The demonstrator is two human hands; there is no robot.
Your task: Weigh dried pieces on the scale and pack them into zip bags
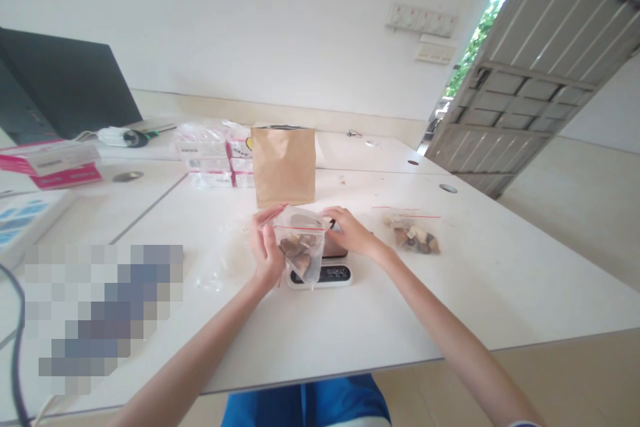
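A clear zip bag [301,253] with a red seal line and brown dried pieces inside is tilted above a small white kitchen scale [345,282]. Around the bag's left side my left hand [267,247] is closed, fingers wrapped near its top. My right hand [350,232] is at the bag's upper right, over the scale's dark platform [335,247]. Its fingers are pinched at a small dark and pale bit too small to name. Farther right lies another zip bag [415,238] of brown and pale pieces, flat on the table.
Behind the bag stands a brown paper bag [284,167]. Pink-and-white boxes [207,159] in plastic wrap sit to its left, and crumpled clear plastic [220,260] lies near my left hand. At far left are more pink boxes [65,173] and a dark monitor [75,87].
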